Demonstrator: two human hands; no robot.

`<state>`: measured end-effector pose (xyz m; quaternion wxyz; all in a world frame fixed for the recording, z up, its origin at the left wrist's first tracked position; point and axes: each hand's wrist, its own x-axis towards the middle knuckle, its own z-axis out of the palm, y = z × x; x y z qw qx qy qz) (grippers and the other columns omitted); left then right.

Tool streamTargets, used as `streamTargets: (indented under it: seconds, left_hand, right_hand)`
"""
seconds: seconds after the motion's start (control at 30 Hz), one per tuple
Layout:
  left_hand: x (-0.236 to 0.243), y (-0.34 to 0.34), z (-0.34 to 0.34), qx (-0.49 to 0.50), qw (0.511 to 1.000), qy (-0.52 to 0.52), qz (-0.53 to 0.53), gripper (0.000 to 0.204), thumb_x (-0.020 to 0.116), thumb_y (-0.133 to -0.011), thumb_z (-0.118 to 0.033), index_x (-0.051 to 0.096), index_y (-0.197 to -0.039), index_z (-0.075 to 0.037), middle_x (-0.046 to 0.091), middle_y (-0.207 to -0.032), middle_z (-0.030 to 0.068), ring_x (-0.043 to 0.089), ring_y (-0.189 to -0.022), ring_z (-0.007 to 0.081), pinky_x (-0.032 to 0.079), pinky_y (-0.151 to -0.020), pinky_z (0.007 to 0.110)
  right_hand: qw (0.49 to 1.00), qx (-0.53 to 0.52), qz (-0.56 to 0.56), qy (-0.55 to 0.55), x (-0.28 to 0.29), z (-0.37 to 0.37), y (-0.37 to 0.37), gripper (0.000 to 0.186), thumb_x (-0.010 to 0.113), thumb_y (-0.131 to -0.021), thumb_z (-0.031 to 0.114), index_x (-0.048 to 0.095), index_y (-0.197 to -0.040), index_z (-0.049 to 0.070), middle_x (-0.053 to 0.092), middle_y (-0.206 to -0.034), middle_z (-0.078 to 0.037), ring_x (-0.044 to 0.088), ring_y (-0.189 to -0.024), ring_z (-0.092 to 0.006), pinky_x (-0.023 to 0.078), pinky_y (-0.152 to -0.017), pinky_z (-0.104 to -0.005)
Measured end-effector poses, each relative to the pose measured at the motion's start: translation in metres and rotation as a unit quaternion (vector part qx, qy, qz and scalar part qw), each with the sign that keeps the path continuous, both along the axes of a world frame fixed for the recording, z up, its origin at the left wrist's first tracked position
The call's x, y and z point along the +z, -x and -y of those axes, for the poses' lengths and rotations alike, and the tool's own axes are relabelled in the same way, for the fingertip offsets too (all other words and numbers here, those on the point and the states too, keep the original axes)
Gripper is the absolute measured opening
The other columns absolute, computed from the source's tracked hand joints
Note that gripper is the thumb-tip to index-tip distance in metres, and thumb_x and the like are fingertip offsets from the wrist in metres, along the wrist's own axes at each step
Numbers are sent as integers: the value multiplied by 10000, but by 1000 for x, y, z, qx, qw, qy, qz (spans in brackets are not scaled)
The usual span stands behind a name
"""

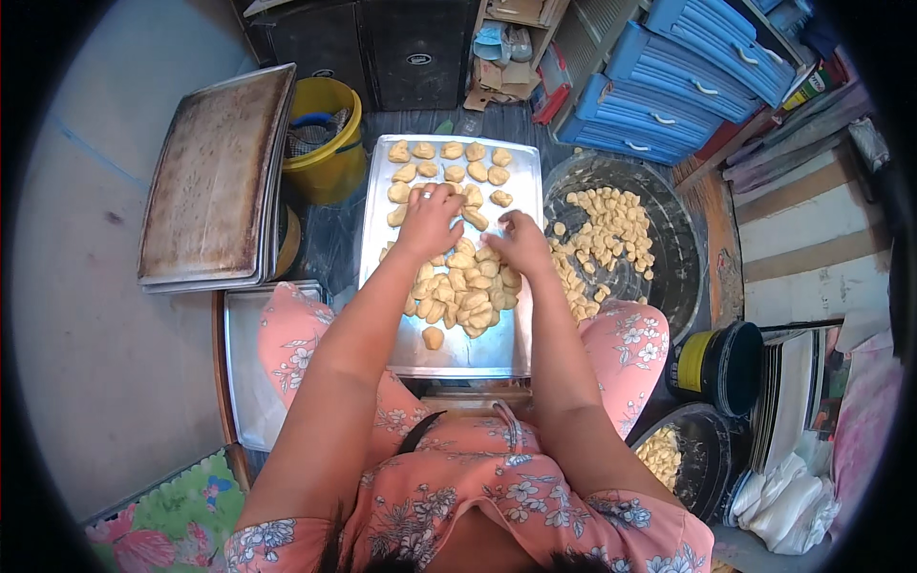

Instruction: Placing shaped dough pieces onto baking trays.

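On a silver metal tray small dough pieces stand in loose rows at the far end, with a heap of them nearer me. My left hand is over the rows, fingers bent down around a dough piece that they partly hide. My right hand is at the upper edge of the heap, thumb and bent fingers apart, with no piece visible between them.
Stacked worn baking sheets and a yellow bucket are left. A round dark pan of dough bits, a black tub and another dough-filled pan are right. Blue drawers stand behind; my legs flank the tray.
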<state>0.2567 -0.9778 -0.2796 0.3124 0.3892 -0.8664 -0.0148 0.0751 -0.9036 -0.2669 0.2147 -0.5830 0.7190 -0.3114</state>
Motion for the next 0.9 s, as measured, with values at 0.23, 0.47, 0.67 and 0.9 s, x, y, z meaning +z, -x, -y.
streamTargets:
  seconds: [0.23, 0.47, 0.67, 0.9]
  left_hand:
    - [-18, 24, 9, -32, 996, -1, 81, 193, 669, -768, -258, 658, -923, -143, 592, -923, 25, 511, -1023, 248, 327, -864, 418]
    - [-4, 28, -1, 33, 998, -46, 24, 235, 676, -753, -237, 655, -959, -125, 586, -975, 49, 502, -1041, 266, 330, -865, 427]
    - [61, -34, -15, 106, 971, -172, 128, 278, 658, -753, -234, 647, -1005, -116, 580, -1032, 93, 513, -1067, 285, 340, -890, 455]
    - [99, -85, -33, 139, 951, -227, 154, 331, 660, -772, -237, 639, -1077, -111, 581, -1040, 112, 527, -1061, 300, 384, -889, 429]
  right_hand:
    - [986, 19, 150, -67, -13, 5, 12, 268, 726, -744, 168, 643, -943, 8, 635, -729, -98, 602, -640, -189, 478, -601, -288]
    - [982, -143, -8, 124, -32, 18, 14, 205, 667, -789, 143, 636, -967, 46, 631, -837, -128, 618, -700, -222, 486, -639, -343]
    - [987, -86, -9, 135, -32, 12, 10, 242, 662, -776, 175, 649, -996, 75, 558, -939, -120, 587, -731, -262, 485, -694, -361]
    - [988, -40, 74, 126, -4, 47, 15, 339, 622, -749, 173, 623, -1070, 64, 517, -1049, -185, 552, -971, -349, 470, -822, -386]
